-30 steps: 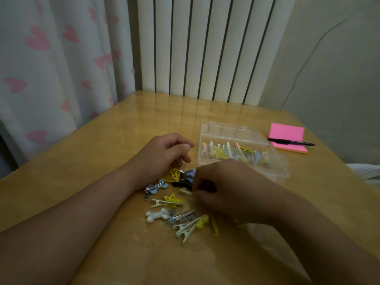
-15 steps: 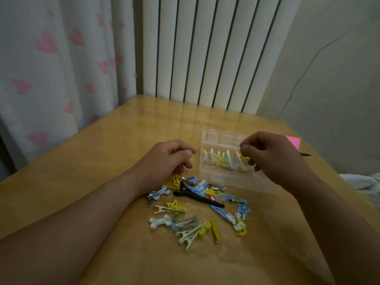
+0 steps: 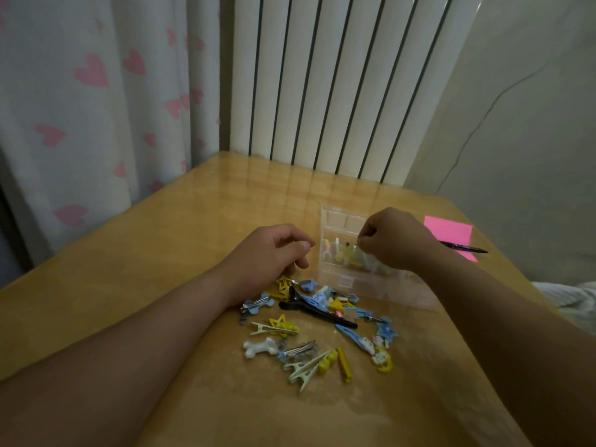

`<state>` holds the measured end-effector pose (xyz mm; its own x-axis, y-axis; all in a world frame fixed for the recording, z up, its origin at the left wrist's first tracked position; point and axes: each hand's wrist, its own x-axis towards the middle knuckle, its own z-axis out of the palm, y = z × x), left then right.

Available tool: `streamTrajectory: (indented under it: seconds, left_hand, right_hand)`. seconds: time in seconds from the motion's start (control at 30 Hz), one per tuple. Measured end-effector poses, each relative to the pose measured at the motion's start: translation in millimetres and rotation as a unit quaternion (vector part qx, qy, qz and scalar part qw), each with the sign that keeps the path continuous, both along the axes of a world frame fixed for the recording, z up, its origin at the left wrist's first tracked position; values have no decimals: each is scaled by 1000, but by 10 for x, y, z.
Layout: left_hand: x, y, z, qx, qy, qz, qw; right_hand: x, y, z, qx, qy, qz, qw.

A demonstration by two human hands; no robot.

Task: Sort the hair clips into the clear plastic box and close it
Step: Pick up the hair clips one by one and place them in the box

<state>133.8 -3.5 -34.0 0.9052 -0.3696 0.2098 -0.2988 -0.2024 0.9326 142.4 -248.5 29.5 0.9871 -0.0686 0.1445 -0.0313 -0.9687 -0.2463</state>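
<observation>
The clear plastic box [image 3: 335, 221] lies open on the table, with several pastel hair clips [image 3: 345, 254] in its near row. My right hand [image 3: 395, 243] hovers over that row, fingers curled tight and fingertips pinched on a small hair clip that is almost hidden. A loose pile of hair clips [image 3: 319, 327] lies nearer me, among them a long black clip [image 3: 317, 312], a white bone-shaped clip [image 3: 261, 347] and yellow star clips [image 3: 280, 324]. My left hand [image 3: 274, 256] rests at the pile's far left edge, loosely curled and holding nothing.
A pink sticky-note pad [image 3: 450, 232] with a black pen [image 3: 464, 247] across it lies right of the box. A white radiator [image 3: 322, 85] and a heart-print curtain [image 3: 90, 101] stand behind the wooden table [image 3: 161, 253]. Bedding shows at the right edge.
My right hand left the pile and moved up and right over the box's near row, uncovering the clips it hid. My left hand stayed put. The view tilted upward.
</observation>
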Motion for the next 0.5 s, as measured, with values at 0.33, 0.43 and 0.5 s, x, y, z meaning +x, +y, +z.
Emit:
streamTrajectory:
  seconds: [0.33,0.43,0.5]
  left_hand:
    - [23,1,-22,6,-3,2,1000]
    - [8,11,-7,4,0,2,1000]
    - [0,14,5,5,-2,2,1000]
  right_hand:
    - [-197,8,-67,77,-84,13,993]
    - [-474,142,-86,137,-161,45,976]
    - [-665,236,-109,162,-162,92,969]
